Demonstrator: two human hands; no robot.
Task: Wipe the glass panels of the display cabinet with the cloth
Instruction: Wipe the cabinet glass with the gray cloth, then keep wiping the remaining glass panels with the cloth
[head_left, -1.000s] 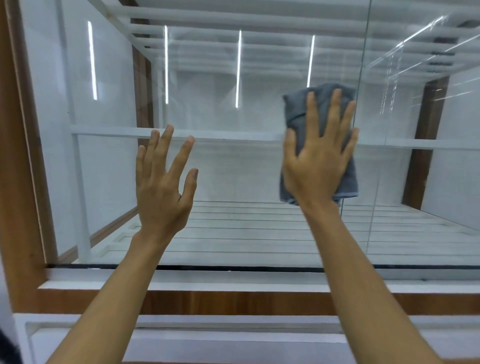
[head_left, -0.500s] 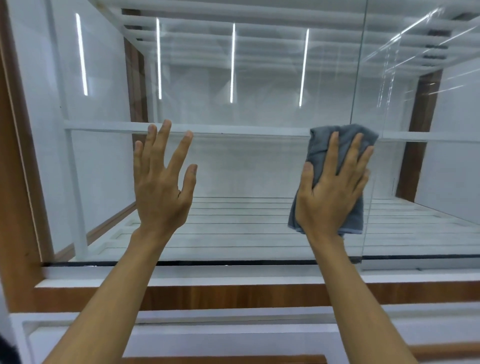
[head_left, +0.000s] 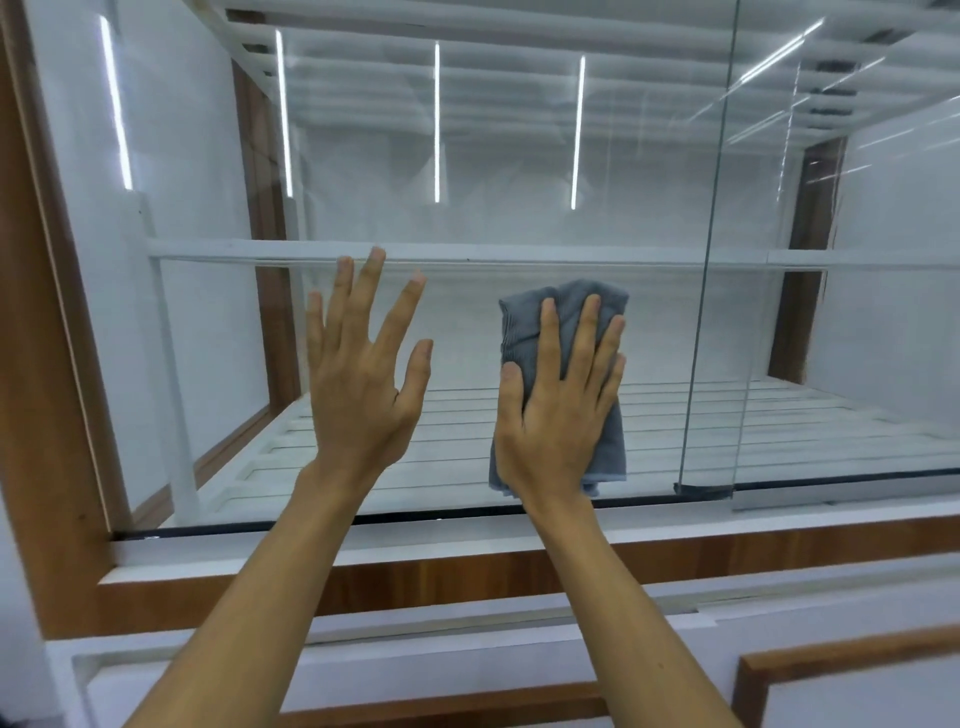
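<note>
A folded grey cloth (head_left: 566, 312) is pressed flat against the large clear glass front panel (head_left: 493, 156) of the wood-framed display cabinet (head_left: 47, 415) by the right hand (head_left: 556, 415), whose fingers are laid straight over it. The cloth is held low on the panel, just above its bottom edge and left of the seam where a second glass panel (head_left: 841, 338) begins. The left hand (head_left: 358, 395) is raised beside it, apart from the cloth, with fingers spread and nothing held; whether the glass is touched by it cannot be told. A white horizontal rail (head_left: 519, 254) and a white slatted floor (head_left: 753, 421) are seen behind the glass.
</note>
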